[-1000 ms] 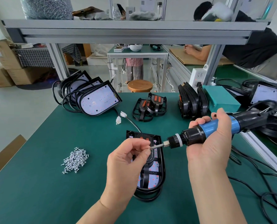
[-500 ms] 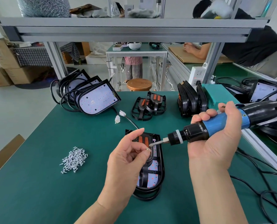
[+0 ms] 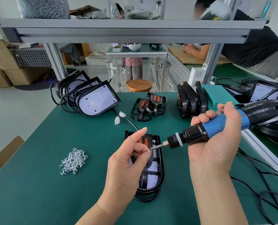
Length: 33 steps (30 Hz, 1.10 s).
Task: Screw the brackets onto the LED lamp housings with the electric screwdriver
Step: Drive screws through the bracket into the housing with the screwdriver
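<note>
A black LED lamp housing (image 3: 152,179) lies on the green mat in front of me, a black bracket with orange inserts (image 3: 144,141) resting on its far end. My right hand (image 3: 216,143) grips the blue and black electric screwdriver (image 3: 216,127), held nearly level with its bit pointing left. My left hand (image 3: 127,161) hovers above the housing and pinches a small silver screw (image 3: 148,150) against the bit's tip. The left hand hides the housing's middle.
A heap of silver screws (image 3: 73,160) lies on the mat at left. Stacked lamp housings with cables (image 3: 92,99) stand at the back left, loose brackets (image 3: 148,107) at back centre, upright brackets (image 3: 191,101) beside a teal box (image 3: 216,96). Black cables (image 3: 264,184) trail on the right.
The screwdriver has tilted slightly, its bit tip dipping toward my left fingers. My left hand opened its forefinger upward while still pinching the screw at the tip.
</note>
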Motion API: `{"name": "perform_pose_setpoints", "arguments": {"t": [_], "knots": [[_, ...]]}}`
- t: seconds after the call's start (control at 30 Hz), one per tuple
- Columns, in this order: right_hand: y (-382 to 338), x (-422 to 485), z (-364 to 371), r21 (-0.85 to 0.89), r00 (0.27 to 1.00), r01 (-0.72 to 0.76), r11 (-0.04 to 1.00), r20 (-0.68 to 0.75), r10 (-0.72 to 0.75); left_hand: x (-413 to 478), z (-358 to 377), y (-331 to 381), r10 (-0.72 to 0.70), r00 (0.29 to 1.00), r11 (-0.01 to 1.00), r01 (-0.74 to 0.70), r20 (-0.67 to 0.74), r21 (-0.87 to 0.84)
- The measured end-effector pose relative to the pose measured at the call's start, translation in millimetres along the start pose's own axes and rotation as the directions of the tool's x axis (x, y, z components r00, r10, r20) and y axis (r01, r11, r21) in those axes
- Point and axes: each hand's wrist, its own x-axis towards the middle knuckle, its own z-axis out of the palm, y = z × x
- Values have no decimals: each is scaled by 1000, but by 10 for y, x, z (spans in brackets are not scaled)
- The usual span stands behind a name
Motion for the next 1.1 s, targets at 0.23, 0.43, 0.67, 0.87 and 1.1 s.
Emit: {"name": "perform_pose_setpoints", "arguments": {"t": [0.23,0.43,0.67,0.87,1.1], "knots": [[23,-7,-28,-36,1000,11,999,5,-11,-12,-4,-21,17,1000,998,-17,-8,61],[25,-2,-26,-69,1000,7,998,5,-7,-28,7,-7,61,998,990,-58,-20,128],[36,-24,-36,-89,1000,16,996,12,-15,-23,-7,34,161,987,934,-156,13,322],[76,-27,-43,-119,997,47,992,60,-40,-19,-15,73,360,925,783,-369,120,500],[68,-10,-146,-72,883,60,996,468,-19,5,-73,78,173,958,865,-258,227,430]]}}
